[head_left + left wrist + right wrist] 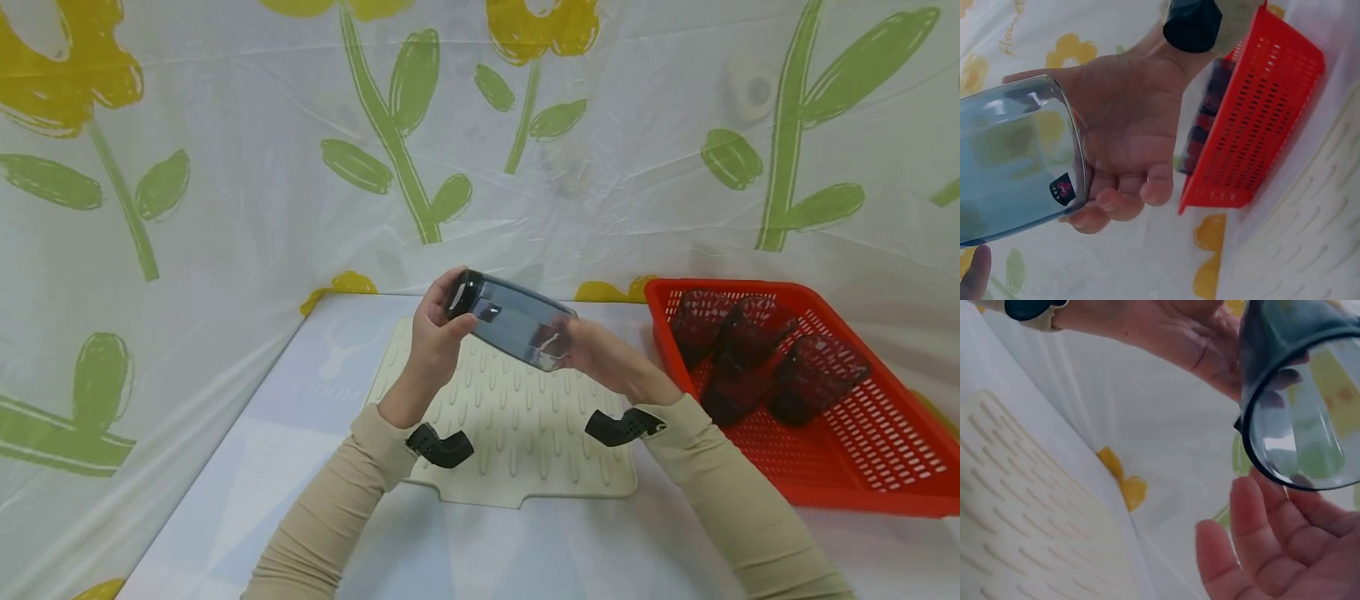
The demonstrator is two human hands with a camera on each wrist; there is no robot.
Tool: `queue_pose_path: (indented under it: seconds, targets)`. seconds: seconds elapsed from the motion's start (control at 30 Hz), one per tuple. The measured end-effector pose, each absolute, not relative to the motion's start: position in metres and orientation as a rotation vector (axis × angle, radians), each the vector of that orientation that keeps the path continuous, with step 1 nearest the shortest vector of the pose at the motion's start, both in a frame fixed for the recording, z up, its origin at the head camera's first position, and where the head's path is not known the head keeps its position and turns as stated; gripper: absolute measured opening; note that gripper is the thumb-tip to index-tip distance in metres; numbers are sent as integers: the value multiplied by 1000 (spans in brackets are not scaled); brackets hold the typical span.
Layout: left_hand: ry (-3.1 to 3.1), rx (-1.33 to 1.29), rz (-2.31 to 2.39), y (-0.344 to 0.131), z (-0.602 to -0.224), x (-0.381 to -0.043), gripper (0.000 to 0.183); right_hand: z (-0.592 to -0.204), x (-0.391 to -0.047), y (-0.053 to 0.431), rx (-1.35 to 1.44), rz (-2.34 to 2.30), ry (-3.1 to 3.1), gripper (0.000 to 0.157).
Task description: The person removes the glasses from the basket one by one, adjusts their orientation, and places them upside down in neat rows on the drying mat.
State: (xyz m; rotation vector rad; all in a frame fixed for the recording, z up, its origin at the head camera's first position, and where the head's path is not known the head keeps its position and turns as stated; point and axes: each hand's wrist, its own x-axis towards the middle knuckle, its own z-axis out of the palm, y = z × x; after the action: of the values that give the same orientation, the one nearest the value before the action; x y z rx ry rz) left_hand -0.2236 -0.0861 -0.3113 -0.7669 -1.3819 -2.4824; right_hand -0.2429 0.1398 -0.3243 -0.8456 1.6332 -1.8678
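Note:
A blue-grey tinted drinking glass [517,321] is held tilted above the cream ridged mat, its thick base to the left. My left hand [438,325] grips the base end, thumb on the near side and fingers behind. At the open end is my right hand [607,354], thumb and fingers on opposite sides of the glass near the rim. A small dark label with a pink mark [1063,189] shows on the glass in the left wrist view. In the right wrist view the mouth of the glass faces the camera, with the right hand's fingers [1250,512] below the rim.
Beneath the hands lies the cream ridged mat [517,450] on a pale patterned table [270,500]. To the right, a red perforated basket [847,492] holds several dark reddish-looking glasses [750,333]. Behind the table hangs a white flower-print sheet [255,167].

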Motion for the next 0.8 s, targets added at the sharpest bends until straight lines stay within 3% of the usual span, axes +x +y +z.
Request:
queue_pose_path:
  seconds: [0.3,0.5,0.8]
  targets:
    - [-1390,-850,-2526,-87,-301,-219,75,-317,-238,146,-914,-1594,1815,79]
    - [-1504,-842,-2502,-89,-297,-218,69,-315,-236,148,-916,-1473,1968,72]
    - [-1729,-766,-2421,-90,-292,-217,99,-313,-228,152,-781,-1288,2260,80]
